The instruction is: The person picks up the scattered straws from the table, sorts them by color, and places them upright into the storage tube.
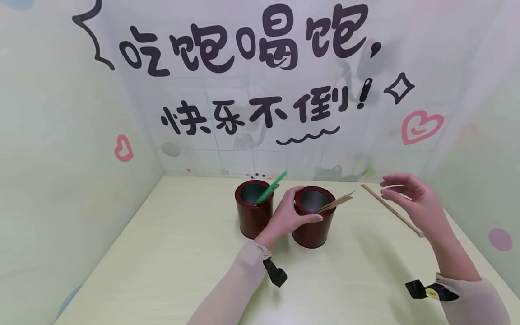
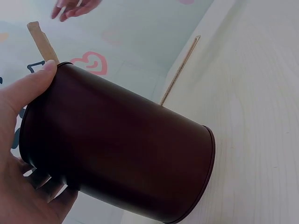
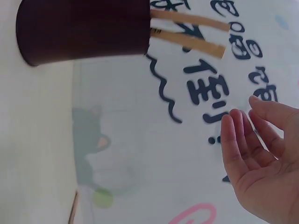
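Observation:
My left hand [image 1: 286, 215] grips the right-hand dark red can [image 1: 312, 234] at its upper part, thumb over the near rim and fingers round the far side. The can stands upright. Two flat wooden strips [image 1: 338, 202] lean out of it to the right. To its left is a matching can [image 1: 253, 220], with green strips [image 1: 270, 189] sticking out. My right hand [image 1: 418, 203] hovers to the right, fingers loosely bent and holding nothing, as the right wrist view also shows. A long thin wooden strip [image 1: 392, 210] lies on the table, below and left of that hand.
Both cans stand towards the back of the pale wooden table [image 1: 162, 253]. A printed sheet with black lettering [image 1: 264, 108] hangs behind it, and pale walls [image 1: 483, 189] rise at both sides.

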The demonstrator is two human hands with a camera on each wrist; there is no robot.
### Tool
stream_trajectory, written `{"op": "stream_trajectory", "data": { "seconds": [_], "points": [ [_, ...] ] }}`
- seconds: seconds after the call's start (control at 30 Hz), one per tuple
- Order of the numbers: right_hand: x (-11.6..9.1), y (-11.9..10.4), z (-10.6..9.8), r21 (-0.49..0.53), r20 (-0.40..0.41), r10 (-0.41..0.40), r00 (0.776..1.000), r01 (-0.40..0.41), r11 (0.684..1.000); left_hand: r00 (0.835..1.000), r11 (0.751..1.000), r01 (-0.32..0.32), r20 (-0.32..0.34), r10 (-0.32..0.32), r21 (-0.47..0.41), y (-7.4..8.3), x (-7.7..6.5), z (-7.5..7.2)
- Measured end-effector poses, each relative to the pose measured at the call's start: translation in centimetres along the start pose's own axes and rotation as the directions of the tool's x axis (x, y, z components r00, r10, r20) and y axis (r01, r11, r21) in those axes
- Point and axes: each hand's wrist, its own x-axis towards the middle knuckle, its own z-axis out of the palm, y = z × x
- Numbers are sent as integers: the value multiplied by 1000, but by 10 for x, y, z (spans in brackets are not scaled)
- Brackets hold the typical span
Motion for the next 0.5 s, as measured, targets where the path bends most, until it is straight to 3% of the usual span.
{"op": "stream_trajectory", "data": {
  "seconds": [0.23, 0.4, 0.5],
  "points": [
    [-11, 29, -23, 256, -12, 94, 996, -87, 963, 1000, 1000, 18, -10, -18, 1, 1, -2, -2],
    [-18, 50, -40, 301, -47, 169, 984, -148, 942, 1000, 1000, 15, -13, -15, 4, 2, -3, -3],
    [-22, 62, -51, 306, -81, 264, 961, -228, 924, 1000, 1000, 13, -14, -13, 3, 2, -3, -3]
  ]
}}
